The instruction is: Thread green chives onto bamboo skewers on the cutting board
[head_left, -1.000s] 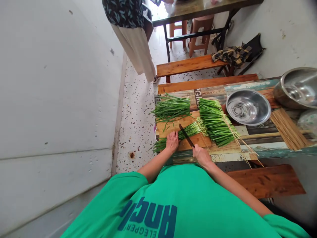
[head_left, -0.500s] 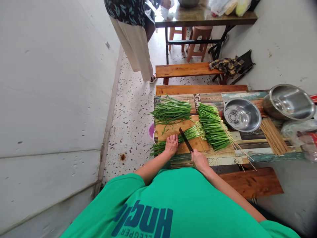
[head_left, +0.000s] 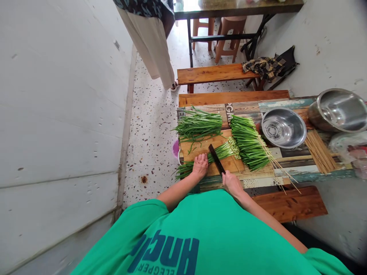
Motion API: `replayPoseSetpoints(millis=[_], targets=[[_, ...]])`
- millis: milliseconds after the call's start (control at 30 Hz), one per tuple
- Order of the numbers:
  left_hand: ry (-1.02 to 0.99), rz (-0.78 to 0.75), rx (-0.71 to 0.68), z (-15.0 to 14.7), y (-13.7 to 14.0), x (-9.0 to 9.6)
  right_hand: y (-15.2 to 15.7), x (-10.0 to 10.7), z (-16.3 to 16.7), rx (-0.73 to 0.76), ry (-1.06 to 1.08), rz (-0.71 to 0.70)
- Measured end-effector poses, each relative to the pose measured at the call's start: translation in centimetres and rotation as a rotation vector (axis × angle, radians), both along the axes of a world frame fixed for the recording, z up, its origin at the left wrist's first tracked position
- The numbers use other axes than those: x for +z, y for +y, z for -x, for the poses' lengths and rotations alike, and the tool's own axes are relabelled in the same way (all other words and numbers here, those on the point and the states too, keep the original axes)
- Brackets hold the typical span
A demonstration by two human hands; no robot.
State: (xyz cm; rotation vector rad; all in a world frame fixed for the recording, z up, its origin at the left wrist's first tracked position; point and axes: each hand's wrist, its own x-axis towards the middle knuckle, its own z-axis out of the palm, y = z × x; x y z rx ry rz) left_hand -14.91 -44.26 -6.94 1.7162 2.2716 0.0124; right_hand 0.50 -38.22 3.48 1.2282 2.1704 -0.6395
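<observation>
Fingers (head_left: 204, 157) of my left hand (head_left: 200, 166) clasp green stalks (head_left: 225, 150), likely steadying them for the knife (head_left: 217, 159) my right hand (head_left: 232, 184) clenches.

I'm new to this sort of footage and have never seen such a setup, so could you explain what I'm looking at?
There is no machine here: these are a person's own bare hands. The camera sits on that person's head, looking forward and down, so the green shirt is the wearer's.

The right hand grips a knife, its blade angled across a bundle of green stalks. The left hand rests on that bundle, on a wooden cutting board.

Beyond it lies a leafy green pile. To the right are more cut greens with thin sticks over them, two metal bowls and a bunch of brown sticks. Another person stands farther off.
</observation>
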Motion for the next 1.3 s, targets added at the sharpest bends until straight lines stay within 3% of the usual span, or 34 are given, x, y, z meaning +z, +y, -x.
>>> replayPoseSetpoints(millis=[233, 467, 633, 867, 1067, 1167, 1300], targets=[[0.014, 0.010, -0.020, -0.1, 0.2, 0.4, -0.2, -0.7, 0.1, -0.022, -0.015, 0.011], [0.004, 0.007, -0.003, -0.2, 0.4, 0.4, 1.2, -3.6, 3.1, -0.064, 0.029, -0.011], [-0.011, 0.032, 0.028, 0.3, 0.4, 0.7, 1.6, -2.8, 2.7, -0.056, 0.149, -0.039], [-0.008, 0.099, 0.075, 0.9, 1.4, 0.7, -0.1, 0.0, -4.4, -0.132, 0.335, -0.150], [0.029, 0.081, 0.021, 3.2, 2.1, 3.8, -1.0, 0.5, -12.2, -0.290, 0.451, -0.311], [0.083, 0.029, -0.009, 5.5, 5.0, 6.2, -1.4, 0.5, -14.5, -0.345, 0.515, -0.369], [0.148, -0.034, -0.069, 8.3, 11.7, 8.7, -2.2, 0.6, -16.3, -0.402, 0.600, -0.442]])
